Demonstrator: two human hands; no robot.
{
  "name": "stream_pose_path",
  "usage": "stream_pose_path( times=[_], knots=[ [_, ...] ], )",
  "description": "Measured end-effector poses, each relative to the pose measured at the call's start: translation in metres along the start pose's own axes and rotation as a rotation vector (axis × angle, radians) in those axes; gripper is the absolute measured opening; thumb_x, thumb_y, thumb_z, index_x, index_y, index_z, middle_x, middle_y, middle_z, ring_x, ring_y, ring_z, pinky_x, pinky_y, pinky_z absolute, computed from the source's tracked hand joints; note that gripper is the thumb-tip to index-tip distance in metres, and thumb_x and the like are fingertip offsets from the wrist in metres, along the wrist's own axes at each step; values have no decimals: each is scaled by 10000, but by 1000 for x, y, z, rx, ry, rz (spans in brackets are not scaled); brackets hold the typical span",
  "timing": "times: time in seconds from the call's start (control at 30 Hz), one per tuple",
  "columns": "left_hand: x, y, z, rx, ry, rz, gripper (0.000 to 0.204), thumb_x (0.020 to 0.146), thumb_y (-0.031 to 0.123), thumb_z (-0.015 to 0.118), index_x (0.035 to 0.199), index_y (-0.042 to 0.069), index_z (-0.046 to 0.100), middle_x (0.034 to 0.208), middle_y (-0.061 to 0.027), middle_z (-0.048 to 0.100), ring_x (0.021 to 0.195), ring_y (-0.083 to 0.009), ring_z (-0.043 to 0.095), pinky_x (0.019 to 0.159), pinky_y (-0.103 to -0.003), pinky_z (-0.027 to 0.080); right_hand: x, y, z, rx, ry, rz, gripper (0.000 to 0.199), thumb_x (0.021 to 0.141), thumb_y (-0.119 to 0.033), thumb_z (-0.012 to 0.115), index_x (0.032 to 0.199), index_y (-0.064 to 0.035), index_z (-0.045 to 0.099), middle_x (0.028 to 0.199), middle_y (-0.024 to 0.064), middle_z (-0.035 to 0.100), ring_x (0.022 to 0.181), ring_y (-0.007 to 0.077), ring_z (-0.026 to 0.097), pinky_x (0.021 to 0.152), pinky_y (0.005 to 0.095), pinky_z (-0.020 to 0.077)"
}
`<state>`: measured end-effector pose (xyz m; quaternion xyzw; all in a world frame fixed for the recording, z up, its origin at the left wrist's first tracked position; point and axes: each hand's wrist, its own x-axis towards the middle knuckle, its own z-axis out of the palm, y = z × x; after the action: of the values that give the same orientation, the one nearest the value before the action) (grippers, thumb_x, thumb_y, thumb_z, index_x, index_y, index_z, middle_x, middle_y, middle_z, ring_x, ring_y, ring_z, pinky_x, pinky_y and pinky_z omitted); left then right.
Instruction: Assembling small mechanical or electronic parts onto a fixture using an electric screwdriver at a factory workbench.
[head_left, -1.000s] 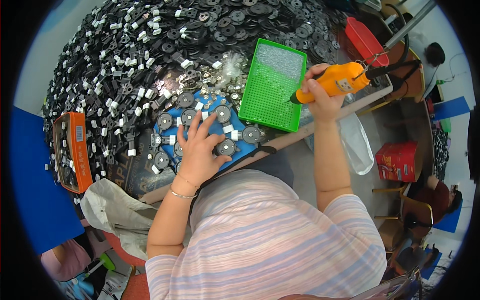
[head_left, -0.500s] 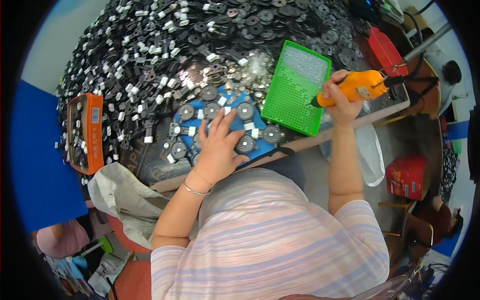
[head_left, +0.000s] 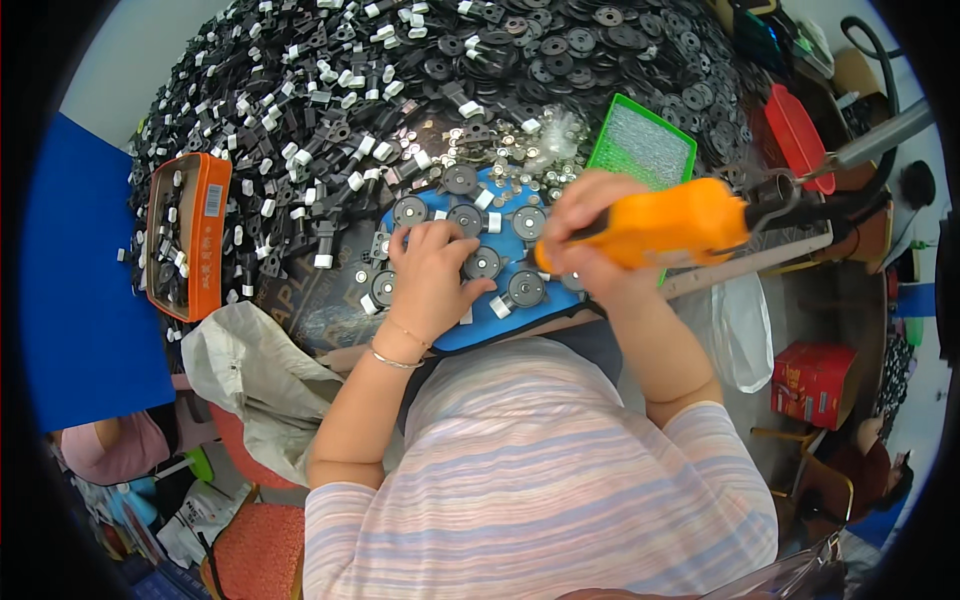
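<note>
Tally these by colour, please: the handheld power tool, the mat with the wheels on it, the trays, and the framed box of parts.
Orange: 2, the power tool in your right hand and the framed box
Green: 1, the screw tray
Red: 1, the oblong tray
Blue: 1, the mat
Total: 5

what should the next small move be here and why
Probably bring the orange driver toward the black disc beside the left hand: the right hand grips the driver over the blue mat, nose pointing that way.
</note>
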<state>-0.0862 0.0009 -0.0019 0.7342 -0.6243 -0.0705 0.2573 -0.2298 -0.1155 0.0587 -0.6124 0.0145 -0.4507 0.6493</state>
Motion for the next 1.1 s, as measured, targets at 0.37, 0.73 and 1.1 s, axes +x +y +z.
stream_pose_path(
  times=[0.37, 0.73, 1.1],
  knots=[
    [6, -6, 7, 15, 35, -23, 382, 497, 262, 782, 843, 148, 667, 1275, -78, 400, 1241, -280, 262, 973, -561, 108, 12, 39, 28, -118, -124, 12, 251, 659, 52, 610, 873, -17, 500, 805, 93, 517, 696, 135, 523, 633, 232, 427],
    [4, -9, 8, -7, -17, -38, 534, 499, 250, 787, 996, 160, 613, 1291, -41, 387, 1265, -287, 227, 979, -567, 83, 15, 54, 30, -137, -193, 31, 206, 631, 5, 635, 804, -49, 537, 773, 50, 546, 707, 161, 501, 629, 269, 412],
    [0, 1, -1, 7, -38, -46, 352, 550, 253, 764, 851, 99, 664, 1311, -99, 366, 1275, -294, 205, 1001, -548, 54, 25, -12, -25, 195, -33, -125, 265, 717, -69, 613, 945, -22, 487, 823, 98, 500, 614, 152, 523, 561, 257, 439]
  ],
)
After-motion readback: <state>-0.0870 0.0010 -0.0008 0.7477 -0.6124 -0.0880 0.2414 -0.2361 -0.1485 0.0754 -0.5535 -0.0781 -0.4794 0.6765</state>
